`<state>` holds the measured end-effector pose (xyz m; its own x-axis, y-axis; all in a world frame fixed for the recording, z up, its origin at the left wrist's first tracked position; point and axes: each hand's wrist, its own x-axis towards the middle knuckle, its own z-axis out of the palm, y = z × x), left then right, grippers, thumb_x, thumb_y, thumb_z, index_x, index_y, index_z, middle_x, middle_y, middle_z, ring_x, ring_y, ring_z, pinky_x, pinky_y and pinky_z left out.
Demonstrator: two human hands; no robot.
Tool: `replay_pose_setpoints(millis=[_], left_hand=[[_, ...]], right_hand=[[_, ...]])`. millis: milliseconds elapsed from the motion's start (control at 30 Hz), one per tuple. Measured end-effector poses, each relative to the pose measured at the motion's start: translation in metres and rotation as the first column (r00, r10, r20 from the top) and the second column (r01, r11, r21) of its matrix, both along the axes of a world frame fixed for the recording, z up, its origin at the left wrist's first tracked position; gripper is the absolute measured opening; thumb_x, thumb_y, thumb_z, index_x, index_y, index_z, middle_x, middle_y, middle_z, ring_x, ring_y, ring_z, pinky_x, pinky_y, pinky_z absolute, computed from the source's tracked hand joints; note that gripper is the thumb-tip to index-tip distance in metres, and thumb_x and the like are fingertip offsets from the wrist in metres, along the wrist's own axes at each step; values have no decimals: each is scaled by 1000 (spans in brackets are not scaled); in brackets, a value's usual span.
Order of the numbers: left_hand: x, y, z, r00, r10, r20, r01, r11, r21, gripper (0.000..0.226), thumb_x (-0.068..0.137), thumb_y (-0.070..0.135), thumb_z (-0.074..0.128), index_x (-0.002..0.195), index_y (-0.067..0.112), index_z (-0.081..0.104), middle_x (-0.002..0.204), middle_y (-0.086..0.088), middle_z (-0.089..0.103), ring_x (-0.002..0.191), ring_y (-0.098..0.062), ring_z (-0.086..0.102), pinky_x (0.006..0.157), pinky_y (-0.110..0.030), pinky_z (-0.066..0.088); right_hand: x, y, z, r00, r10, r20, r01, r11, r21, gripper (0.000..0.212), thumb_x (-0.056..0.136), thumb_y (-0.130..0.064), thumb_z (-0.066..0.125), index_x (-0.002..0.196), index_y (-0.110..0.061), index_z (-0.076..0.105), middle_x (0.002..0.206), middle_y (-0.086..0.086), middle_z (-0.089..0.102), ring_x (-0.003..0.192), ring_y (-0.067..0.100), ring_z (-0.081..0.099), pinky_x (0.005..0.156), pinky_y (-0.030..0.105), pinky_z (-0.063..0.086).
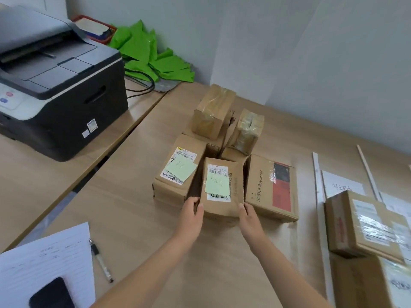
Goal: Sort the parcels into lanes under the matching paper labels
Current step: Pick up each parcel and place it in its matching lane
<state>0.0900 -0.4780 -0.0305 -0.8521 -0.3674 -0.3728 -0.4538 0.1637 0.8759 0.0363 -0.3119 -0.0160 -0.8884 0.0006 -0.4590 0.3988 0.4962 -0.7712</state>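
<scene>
Head view: both hands grip one small brown cardboard parcel (223, 190), matt and slightly dented, with a white barcode label and a pale green sticky note (216, 182) on its top face. The left hand (193, 211) presses flat against the parcel's left side and the right hand (248, 215) against its right side, so the box is clamped between the two palms at the near edge of a cluster of parcels on the smooth pale wood-grain table (138, 196).

Touching the left hand's far side sits a similar rectangular cardboard box (178, 168) carrying its own printed label and green note. Just right of the right hand lies a flat cardboard box with a red and black printed panel (272, 186). Beyond the hands, two cartons wrapped in glossy clear tape (214, 111) stand on top of others.

Far right of the right hand, two stacked cardboard boxes (364, 227) rest by a white paper label with handwriting (342, 185). Near the left forearm lie a lined paper sheet (46, 258), a slim pen (101, 261) and a black phone (52, 293).
</scene>
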Motion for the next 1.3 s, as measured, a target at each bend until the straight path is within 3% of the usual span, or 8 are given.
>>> replay_pose_setpoints(millis=[100,200,367,633,833,1000,1100,1300], left_hand=[[20,-7,-8,999,52,10,-52,999,9,22,104,31,42,95,11,47,86,-5,53,78,-15,49,68,-30,39],[42,-19,-13,996,84,41,-81,994,-71,35,104,35,39,84,7,46,84,-2,51,77,-19,49,65,-27,36],[47,-14,-11,993,47,110,-59,992,111,23,106,29,37,109,22,58,105,9,63,99,-11,57,77,-24,40],[74,3,8,993,-23,113,-4,972,237,29,106,26,42,129,28,60,116,8,64,106,-7,57,73,-13,42],[101,35,43,999,31,-9,-29,983,184,25,105,27,42,122,32,59,118,3,62,115,-15,52,89,-27,39],[118,82,79,995,-8,-102,21,993,120,34,106,24,40,134,17,58,122,1,61,113,-14,51,93,-28,38],[132,120,97,989,-27,-145,42,994,100,34,107,26,38,134,21,58,124,-1,62,111,-16,52,85,-26,41],[156,219,138,963,-104,-248,130,987,91,30,108,23,35,129,25,56,112,1,61,100,-12,57,69,-14,40]], right_hand=[[12,9,-6,998,-67,12,67,997,41,48,107,-42,29,101,-13,66,99,3,71,92,20,66,83,37,53],[34,21,-18,996,-34,87,34,999,-4,46,109,-32,32,85,-11,65,78,6,70,66,13,66,61,24,53],[53,22,-40,979,-9,202,23,998,-63,34,107,-39,31,109,-20,59,112,5,68,101,19,65,96,44,54],[70,47,-18,935,46,351,8,988,-151,46,105,-53,17,133,-36,49,128,-6,63,115,16,60,90,31,55],[104,73,13,953,84,292,-31,983,-183,53,102,-59,16,132,-37,52,125,-10,66,114,16,62,102,41,52],[131,115,62,976,36,214,16,972,-233,55,105,-54,15,130,-33,60,127,-9,66,115,12,60,96,31,52],[144,152,87,991,-7,130,37,973,-226,54,106,-53,16,139,-30,53,132,-6,58,117,13,52,88,26,46],[186,246,128,991,-130,-39,117,963,-242,53,108,-44,18,139,-20,54,137,2,58,123,17,52,107,33,42]])
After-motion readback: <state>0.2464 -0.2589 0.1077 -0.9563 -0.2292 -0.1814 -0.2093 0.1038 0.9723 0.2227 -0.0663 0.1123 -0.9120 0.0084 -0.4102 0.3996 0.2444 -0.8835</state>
